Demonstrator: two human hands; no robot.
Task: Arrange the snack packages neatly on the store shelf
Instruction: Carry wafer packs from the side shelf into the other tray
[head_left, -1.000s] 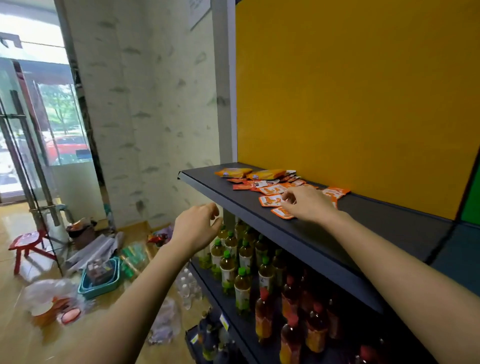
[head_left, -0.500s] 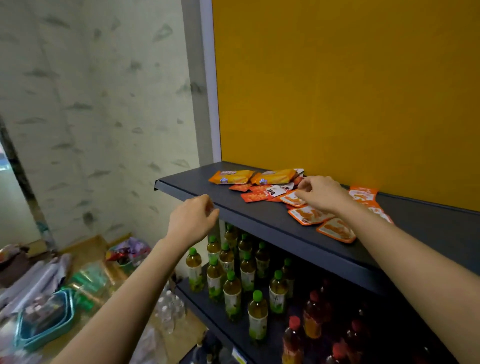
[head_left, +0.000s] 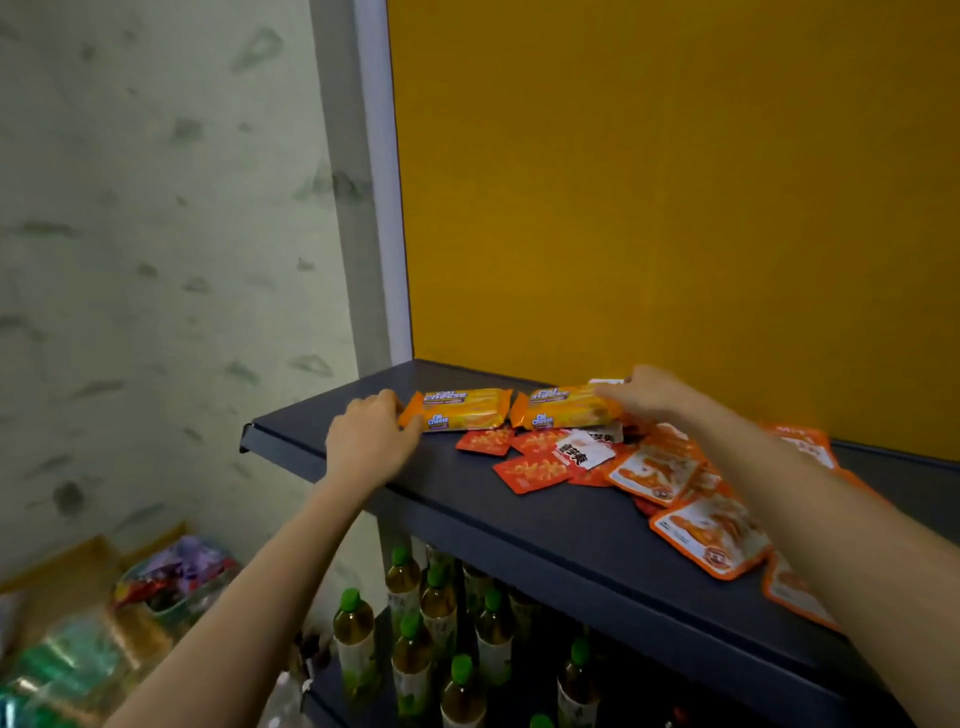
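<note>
Two long yellow-orange cheese cracker packs lie end to end near the back of the dark shelf (head_left: 467, 525). My left hand (head_left: 371, 441) grips the left end of the left cracker pack (head_left: 462, 410). My right hand (head_left: 649, 392) rests on the right end of the right cracker pack (head_left: 561, 413), fingers curled over it. In front of them lie small red sachets (head_left: 535, 470), one white sachet (head_left: 584, 449) and several larger orange-and-white packets (head_left: 711, 535), scattered and overlapping under my right forearm.
A yellow back panel (head_left: 675, 208) rises behind the shelf, with a grey upright (head_left: 374, 208) at its left end. Green-capped tea bottles (head_left: 415, 649) fill the lower shelf. Bags and a basket of goods (head_left: 171, 577) lie on the floor at lower left.
My left hand rose from below the shelf edge onto the left cracker pack. My right hand moved back from the orange packets to the right cracker pack. The view has come closer.
</note>
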